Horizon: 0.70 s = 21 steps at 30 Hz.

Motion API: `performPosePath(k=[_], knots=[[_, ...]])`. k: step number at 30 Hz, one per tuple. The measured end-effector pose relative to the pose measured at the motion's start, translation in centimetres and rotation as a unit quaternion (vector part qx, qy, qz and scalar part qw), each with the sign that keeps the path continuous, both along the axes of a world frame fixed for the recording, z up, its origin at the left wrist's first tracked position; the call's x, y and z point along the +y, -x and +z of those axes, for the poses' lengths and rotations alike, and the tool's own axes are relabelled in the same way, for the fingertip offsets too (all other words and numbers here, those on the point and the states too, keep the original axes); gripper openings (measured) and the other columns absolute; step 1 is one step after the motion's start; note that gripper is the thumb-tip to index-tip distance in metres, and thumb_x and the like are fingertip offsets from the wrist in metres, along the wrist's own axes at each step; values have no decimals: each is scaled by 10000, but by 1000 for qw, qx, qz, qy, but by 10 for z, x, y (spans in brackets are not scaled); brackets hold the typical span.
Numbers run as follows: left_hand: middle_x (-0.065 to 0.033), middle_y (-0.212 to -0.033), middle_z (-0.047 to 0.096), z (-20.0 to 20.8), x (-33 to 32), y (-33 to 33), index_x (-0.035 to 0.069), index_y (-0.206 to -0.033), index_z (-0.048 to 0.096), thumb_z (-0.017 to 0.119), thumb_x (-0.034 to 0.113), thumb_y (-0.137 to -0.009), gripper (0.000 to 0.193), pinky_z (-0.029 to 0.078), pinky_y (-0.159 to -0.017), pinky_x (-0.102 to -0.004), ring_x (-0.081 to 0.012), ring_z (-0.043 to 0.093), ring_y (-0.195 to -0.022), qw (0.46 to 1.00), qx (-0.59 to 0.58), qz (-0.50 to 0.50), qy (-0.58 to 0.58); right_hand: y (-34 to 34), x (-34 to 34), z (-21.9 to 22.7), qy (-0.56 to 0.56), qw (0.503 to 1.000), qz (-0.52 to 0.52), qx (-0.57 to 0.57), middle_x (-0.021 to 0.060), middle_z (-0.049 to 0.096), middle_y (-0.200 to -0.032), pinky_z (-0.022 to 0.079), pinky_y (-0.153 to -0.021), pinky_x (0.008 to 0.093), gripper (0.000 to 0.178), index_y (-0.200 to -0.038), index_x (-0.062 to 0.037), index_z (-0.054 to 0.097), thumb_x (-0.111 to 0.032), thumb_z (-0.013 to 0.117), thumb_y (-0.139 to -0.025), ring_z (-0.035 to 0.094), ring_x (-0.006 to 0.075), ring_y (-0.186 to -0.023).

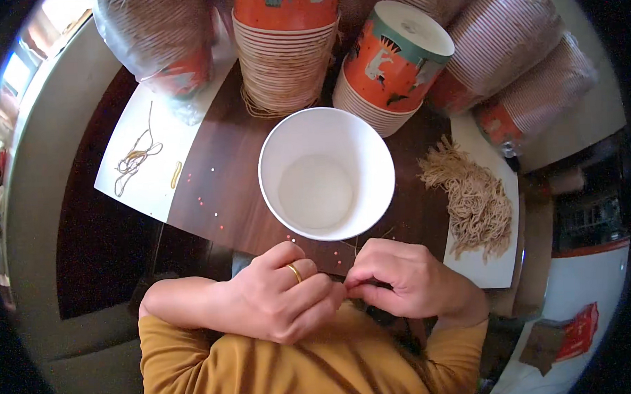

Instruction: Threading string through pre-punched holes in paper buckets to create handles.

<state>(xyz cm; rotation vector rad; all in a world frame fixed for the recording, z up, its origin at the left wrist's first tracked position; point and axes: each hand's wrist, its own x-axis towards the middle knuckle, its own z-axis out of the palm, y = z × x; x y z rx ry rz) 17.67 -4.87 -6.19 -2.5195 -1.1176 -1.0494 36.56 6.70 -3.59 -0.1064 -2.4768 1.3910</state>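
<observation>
My left hand (288,295), with a gold ring on one finger, is closed, its fingertips pinched together in front of my chest. Against it my right hand (398,277) is closed in a pinch too, so that the fingertips of both meet. A thin tan string (357,249) shows just above my right hand and runs in toward the pinch; the rest of it is hidden by my fingers. Just beyond my hands a large white paper tub (375,164) stands upright and open, with nothing seen inside. Its near rim is close to my fingers but apart from them.
Stacked orange paper tubs (290,66) and another inverted stack (387,69) stand behind. Plastic-wrapped stacks (504,37) fill the back right. A tan string bundle (475,202) lies on white card at right; a loose string (139,160) lies at left. Small red and white bits dot the table (238,179).
</observation>
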Motion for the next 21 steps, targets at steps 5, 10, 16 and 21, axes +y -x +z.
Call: performPosePath(k=[5,10,16,21], knots=[[-1,-715,510,-1,-4,4,54,-815,623,667,103,-675,155,368,-560,-270,-123,486,-606,1000,3,-16,1,3,8,-4,-2,998,59,0,118,533,-790,476,-653,341,150,-881,-10,575,17,662,-761,579,268,-745],[-34,-800,597,-7,-4,22,78,-883,637,724,94,-701,202,414,-574,-319,-179,567,-637,962,-103,247,45,20,62,0,-142,967,-211,-16,118,563,-959,486,-764,335,101,-832,-20,617,-43,688,-762,581,259,-901],[-81,-791,618,-24,4,33,7,-1062,564,732,51,-762,346,493,-653,-253,-153,616,-680,876,-318,285,225,44,113,-25,-96,971,-164,-146,116,566,-785,470,-690,360,125,-811,-12,627,-124,667,-773,581,258,-744],[-100,-970,643,-39,2,46,-27,-1287,462,615,-52,-834,479,495,-782,-258,-127,623,-868,811,-487,227,231,35,46,-5,-318,907,-267,-66,137,498,-738,463,-594,420,90,-821,-40,519,-64,605,-805,560,331,-657]])
